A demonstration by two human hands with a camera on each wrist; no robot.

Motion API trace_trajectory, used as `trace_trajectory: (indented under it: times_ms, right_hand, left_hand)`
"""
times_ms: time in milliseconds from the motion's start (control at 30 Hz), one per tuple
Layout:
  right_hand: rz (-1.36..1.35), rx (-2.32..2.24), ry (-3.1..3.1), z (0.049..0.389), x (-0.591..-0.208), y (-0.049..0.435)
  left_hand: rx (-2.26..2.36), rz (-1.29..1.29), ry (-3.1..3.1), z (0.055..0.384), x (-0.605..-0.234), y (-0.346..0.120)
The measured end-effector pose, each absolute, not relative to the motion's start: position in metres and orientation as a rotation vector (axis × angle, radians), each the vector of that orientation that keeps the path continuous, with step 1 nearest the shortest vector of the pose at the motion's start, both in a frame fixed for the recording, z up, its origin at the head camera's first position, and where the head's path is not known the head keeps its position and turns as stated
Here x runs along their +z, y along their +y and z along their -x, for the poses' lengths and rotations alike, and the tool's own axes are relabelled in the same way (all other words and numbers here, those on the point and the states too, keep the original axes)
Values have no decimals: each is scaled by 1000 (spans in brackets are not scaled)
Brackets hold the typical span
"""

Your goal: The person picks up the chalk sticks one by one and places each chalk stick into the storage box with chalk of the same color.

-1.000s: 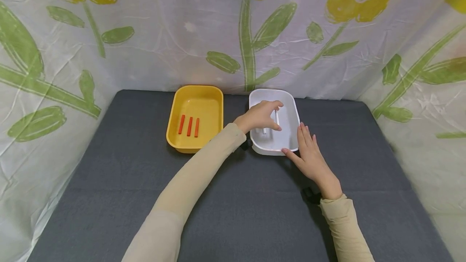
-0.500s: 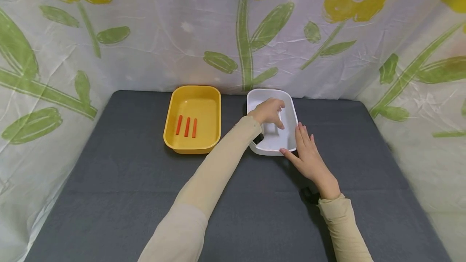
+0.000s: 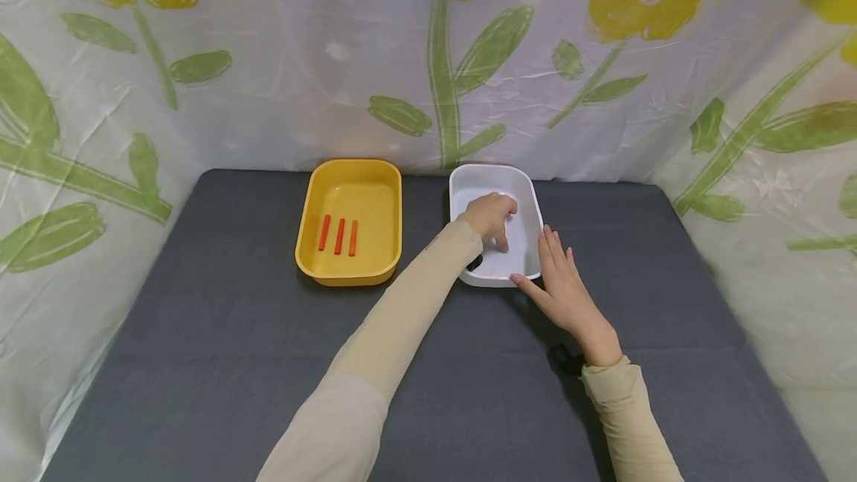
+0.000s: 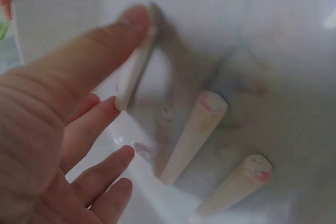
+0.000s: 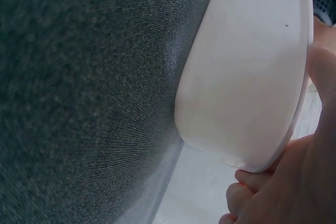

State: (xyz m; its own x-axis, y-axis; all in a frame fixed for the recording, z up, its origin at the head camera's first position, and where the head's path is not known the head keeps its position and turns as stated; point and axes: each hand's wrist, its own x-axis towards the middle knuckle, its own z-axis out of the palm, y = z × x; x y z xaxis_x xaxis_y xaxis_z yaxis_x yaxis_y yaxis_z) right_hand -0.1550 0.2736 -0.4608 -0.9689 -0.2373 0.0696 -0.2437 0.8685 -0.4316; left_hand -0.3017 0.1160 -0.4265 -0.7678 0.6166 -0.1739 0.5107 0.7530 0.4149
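My left hand (image 3: 490, 217) reaches down inside the white tray (image 3: 526, 274). In the left wrist view its thumb and forefinger pinch a white stick of chalk (image 4: 137, 65) by its two ends, close over the tray floor. Two more white sticks (image 4: 190, 139) lie beside it there, their ends marked with pink. The fingers of my right hand (image 3: 569, 296) are straight along the tray's right side, the thumb at the near rim. In the right wrist view that hand (image 5: 294, 182) rests on the rim, around a corner of the white wall.
A yellow tray (image 3: 380, 274) stands left of the white one, with three red sticks (image 3: 339, 236) in it. Both trays are at the back of the dark cloth-covered table (image 3: 201, 333). A flowered white curtain (image 3: 281, 95) hangs close behind and at both sides.
My left hand has reached further into the white tray and lowered, its thumb and forefinger now on a stick. The right hand keeps its place at the rim. The head view has shifted slightly.
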Motion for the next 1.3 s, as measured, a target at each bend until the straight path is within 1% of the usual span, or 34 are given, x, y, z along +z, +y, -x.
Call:
trace_trajectory:
  times_ms: [233, 400, 833, 1000, 1300]
  right_hand:
    - [-400, 709, -3022, 155, -459, 270]
    - [-396, 712, -3022, 154, -458, 270]
    - [-390, 727, -3028, 154, -456, 271]
    - [-389, 730, -3041, 154, -458, 272]
    - [-383, 717, -3040, 153, -458, 272]
  left_hand:
    - [483, -869, 2662, 296, -421, 113]
    - [506, -887, 2643, 301, -415, 112]
    - [768, -1006, 2593, 310, -377, 101]
    - [865, -1035, 2594, 305, -358, 89]
    - [893, -1103, 2699, 282, -321, 54]
